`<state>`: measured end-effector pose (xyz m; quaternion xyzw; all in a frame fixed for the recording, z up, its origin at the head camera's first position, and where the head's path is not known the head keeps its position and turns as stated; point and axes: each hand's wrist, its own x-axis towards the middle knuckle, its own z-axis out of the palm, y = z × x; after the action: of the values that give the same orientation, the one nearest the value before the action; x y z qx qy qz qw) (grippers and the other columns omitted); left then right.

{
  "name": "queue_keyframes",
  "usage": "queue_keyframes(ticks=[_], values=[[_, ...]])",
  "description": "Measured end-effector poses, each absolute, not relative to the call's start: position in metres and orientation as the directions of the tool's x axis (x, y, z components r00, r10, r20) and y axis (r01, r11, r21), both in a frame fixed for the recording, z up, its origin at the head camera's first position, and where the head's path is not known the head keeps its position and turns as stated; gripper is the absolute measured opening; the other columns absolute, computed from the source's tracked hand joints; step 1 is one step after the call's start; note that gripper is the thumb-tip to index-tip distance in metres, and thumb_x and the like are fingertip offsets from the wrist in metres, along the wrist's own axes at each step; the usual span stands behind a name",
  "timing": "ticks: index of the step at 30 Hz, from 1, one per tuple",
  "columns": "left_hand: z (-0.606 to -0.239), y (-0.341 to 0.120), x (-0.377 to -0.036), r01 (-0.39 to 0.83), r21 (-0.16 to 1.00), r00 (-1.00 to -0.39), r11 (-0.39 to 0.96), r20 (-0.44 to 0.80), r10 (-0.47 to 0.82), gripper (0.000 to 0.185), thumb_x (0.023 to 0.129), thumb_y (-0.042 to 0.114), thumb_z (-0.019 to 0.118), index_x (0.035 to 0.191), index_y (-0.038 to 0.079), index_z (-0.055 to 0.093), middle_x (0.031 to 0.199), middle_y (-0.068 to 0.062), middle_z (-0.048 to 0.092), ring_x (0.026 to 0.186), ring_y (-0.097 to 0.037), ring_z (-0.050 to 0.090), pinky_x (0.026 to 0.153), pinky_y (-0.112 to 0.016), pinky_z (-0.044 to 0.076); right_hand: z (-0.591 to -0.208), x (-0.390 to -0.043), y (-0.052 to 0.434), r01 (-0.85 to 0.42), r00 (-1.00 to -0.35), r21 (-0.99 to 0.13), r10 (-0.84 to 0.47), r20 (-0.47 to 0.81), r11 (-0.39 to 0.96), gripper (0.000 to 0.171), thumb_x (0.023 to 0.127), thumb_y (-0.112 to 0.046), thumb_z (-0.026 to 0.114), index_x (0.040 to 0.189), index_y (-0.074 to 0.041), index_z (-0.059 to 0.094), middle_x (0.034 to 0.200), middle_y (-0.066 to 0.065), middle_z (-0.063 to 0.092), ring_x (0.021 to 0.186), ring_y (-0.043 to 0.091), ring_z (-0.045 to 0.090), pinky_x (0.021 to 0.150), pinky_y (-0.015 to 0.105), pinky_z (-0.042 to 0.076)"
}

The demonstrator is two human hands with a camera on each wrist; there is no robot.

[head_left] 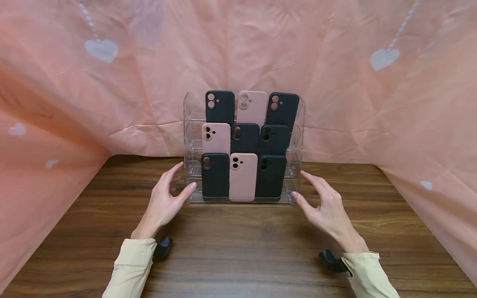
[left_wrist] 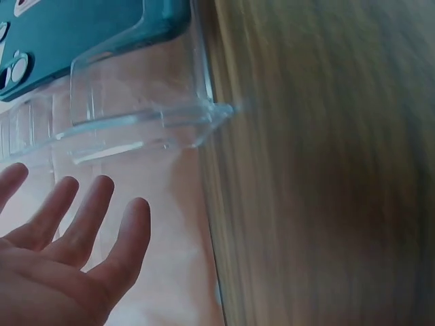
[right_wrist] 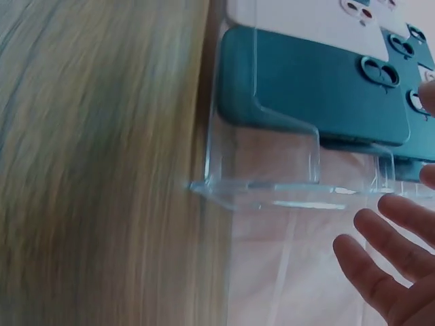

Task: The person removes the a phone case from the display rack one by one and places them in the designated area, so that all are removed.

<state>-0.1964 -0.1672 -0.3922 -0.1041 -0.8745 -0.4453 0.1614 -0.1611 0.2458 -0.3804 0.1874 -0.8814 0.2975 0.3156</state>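
A clear acrylic tiered stand (head_left: 292,184) holds several phone cases upright in three rows. The bottom row has a dark case (head_left: 215,176), a pink case (head_left: 243,178) and another dark case (head_left: 271,178). In the middle row a pink case (head_left: 220,140) leads two dark ones; on top, a pink case (head_left: 254,114) sits between two dark ones. My left hand (head_left: 164,203) is at the stand's left side, fingers spread and holding nothing. At the right side is my right hand (head_left: 328,209), likewise spread and holding nothing. Both wrist views show loosely extended fingers beside the clear side panels.
The stand rests on a brown wood-grain table (head_left: 246,244), near its back edge. A pink cloth (head_left: 149,82) with pale hearts hangs behind and along both sides. Dark wrist devices (head_left: 162,247) sit at both cuffs.
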Motion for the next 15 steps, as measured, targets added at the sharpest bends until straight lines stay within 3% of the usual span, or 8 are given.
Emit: queue_keyframes(ticks=[3,11,15], values=[[-0.391,-0.164,-0.199,0.334,0.766,-0.923,0.55,0.383,0.027,0.068,0.094,0.04,0.073,0.154,0.026,0.044,0.149,-0.009,0.053,0.128,-0.033,0.061,0.096,-0.054,0.056,-0.382,-0.165,0.242,-0.556,-0.704,-0.428,-0.131,0.698,0.713,0.058,0.082,-0.005,0.081,0.136,-0.005,0.063,0.118,0.013,0.071,0.1,0.026,0.068,0.085,0.004,0.048],[-0.388,-0.159,-0.203,0.335,0.818,-0.913,0.467,0.405,-0.054,0.055,0.095,0.027,0.073,0.146,0.023,0.054,0.138,-0.009,0.063,0.115,-0.029,0.071,0.088,-0.05,0.062,-0.379,-0.172,0.231,-0.538,-0.736,-0.509,-0.08,0.673,0.671,0.053,0.086,-0.005,0.078,0.136,-0.009,0.063,0.115,0.012,0.073,0.095,0.026,0.071,0.079,0.008,0.055],[-0.386,-0.158,-0.204,0.331,0.831,-0.912,0.448,0.403,-0.073,0.052,0.095,0.021,0.072,0.144,0.022,0.057,0.132,-0.009,0.066,0.11,-0.027,0.073,0.081,-0.026,0.062,-0.377,-0.174,0.226,-0.502,-0.771,-0.559,-0.048,0.635,0.66,0.051,0.088,-0.008,0.078,0.136,-0.009,0.063,0.117,0.01,0.073,0.094,0.027,0.072,0.075,0.016,0.059]])
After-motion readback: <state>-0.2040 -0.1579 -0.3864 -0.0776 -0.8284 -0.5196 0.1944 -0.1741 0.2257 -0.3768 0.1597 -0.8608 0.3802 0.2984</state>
